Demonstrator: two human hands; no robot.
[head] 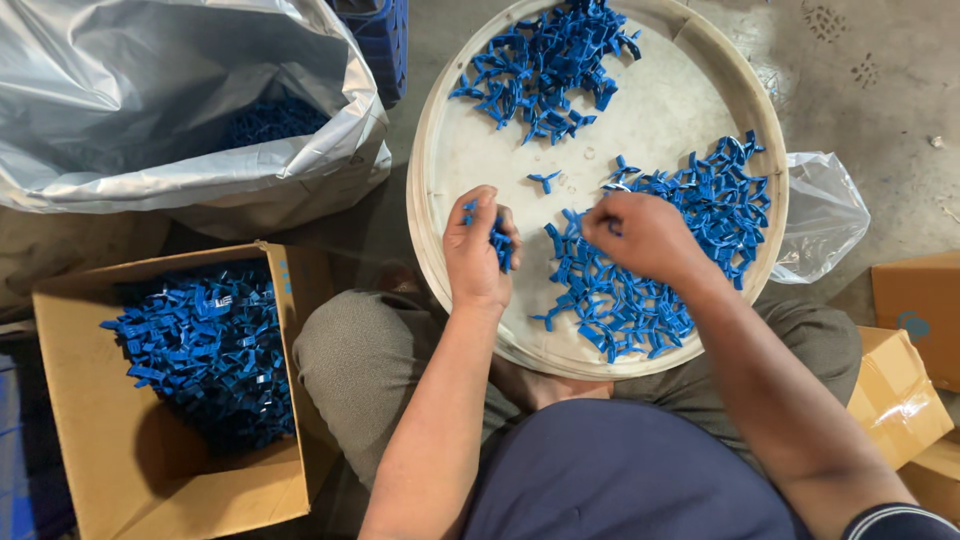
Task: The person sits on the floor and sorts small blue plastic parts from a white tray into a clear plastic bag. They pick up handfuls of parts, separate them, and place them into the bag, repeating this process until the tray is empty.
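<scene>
Glossy blue plastic clips [640, 290], matt round tray [660, 110], brown cardboard box [150, 470].

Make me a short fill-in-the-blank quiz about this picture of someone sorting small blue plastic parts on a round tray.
1. The left hand is closed on several ____ plastic parts.
2. The round tray holds ____ separate heaps of parts, plus a single stray part.
3. The cardboard box of parts sits on the person's ____ side.
4. The right hand picks at the heap on the tray's ____ side.

Missing words: blue; two; left; right

Small blue plastic clips [640, 290] lie heaped on the round tray [440, 170].
</scene>
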